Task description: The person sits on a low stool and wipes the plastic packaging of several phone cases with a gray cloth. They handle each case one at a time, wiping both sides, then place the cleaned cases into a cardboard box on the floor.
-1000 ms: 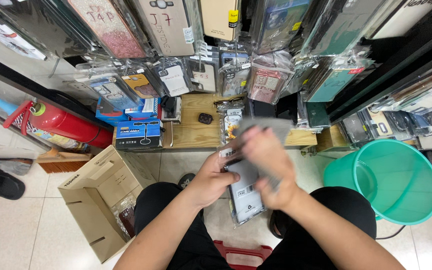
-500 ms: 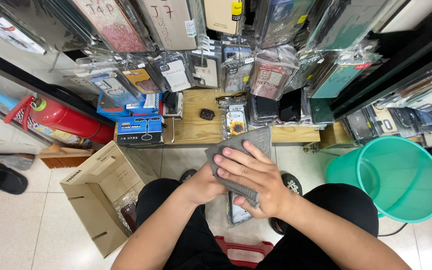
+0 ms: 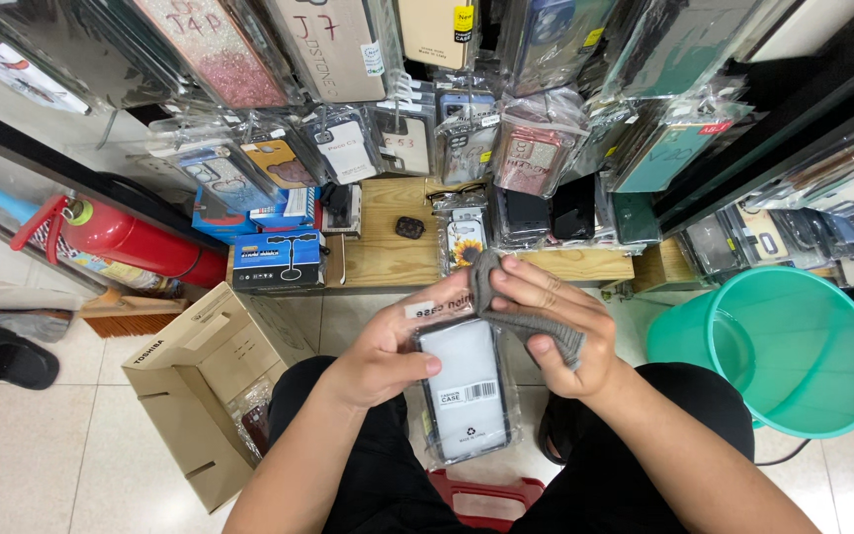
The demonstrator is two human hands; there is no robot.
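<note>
Left hand [image 3: 378, 356] grips packaged phone case [image 3: 465, 391] — right hand [image 3: 551, 331] presses grey cloth [image 3: 521, 311].

Both forearms reach forward from the bottom edge and meet above the lap, bare to the elbow. The left hand [image 3: 383, 356] is turned palm inward, thumb laid across toward the middle, fingers curled underneath in a grip. The right hand [image 3: 555, 331] sits just beside it, fingers bent and pinched closed, knuckles up, wrist slightly cocked
</note>
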